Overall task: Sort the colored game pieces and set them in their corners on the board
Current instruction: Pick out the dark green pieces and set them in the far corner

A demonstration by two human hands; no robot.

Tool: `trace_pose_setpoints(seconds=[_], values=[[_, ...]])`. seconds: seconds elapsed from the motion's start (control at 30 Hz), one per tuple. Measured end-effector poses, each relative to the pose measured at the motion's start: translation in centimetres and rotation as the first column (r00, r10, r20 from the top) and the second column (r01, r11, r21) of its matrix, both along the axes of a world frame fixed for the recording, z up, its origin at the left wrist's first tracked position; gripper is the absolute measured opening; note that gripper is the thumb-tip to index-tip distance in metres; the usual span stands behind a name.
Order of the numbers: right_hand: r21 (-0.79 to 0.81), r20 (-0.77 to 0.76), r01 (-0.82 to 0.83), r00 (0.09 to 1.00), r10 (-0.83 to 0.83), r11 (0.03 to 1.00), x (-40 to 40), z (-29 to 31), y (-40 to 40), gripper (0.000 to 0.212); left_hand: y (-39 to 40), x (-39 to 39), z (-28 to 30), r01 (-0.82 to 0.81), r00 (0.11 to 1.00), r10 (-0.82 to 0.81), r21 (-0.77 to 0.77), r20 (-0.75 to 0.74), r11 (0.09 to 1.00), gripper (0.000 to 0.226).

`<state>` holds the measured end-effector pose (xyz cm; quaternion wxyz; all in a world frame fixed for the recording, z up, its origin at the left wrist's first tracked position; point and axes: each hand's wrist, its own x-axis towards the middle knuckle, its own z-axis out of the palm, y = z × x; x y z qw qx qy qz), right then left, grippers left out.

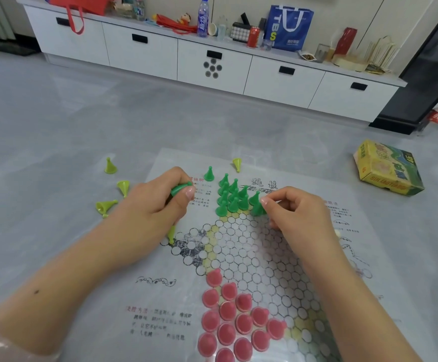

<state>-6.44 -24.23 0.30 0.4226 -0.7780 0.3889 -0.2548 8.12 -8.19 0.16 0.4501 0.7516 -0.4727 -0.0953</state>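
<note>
Home living room, grey floor (56, 113), low white drawer cabinet (212, 66), bottles, shopping bags atop

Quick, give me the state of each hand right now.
Left hand: closed, gripping a dark green piece between thumb and fingers.
Right hand: closed, pinching a dark green piece at the edge of the green cluster.
</note>
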Motion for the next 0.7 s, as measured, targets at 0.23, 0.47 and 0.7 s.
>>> trace_pose_setpoints(seconds=[0.23,0.47,0.7], values=[[-0.074,-0.064,-0.017,0.998,0.012,0.997,0.16,-0.23,-0.03,0.01,-0.01,0.08,-0.09,0.006,1.0,-0.006,-0.009,-0.002,1.0,0.026],[-0.099,-0.075,-0.026,0.997,0.018,0.995,0.2,-0.45,-0.19,0.01,0.0,0.01,-0.13,0.009,1.0,-0.009,-0.003,0.019,1.0,0.026],[-0.118,-0.089,-0.029,0.996,0.018,0.993,0.22,-0.43,-0.07,0.01,0.05,0.1,-0.18,0.009,0.999,-0.009,0.001,0.037,1.0,0.026]])
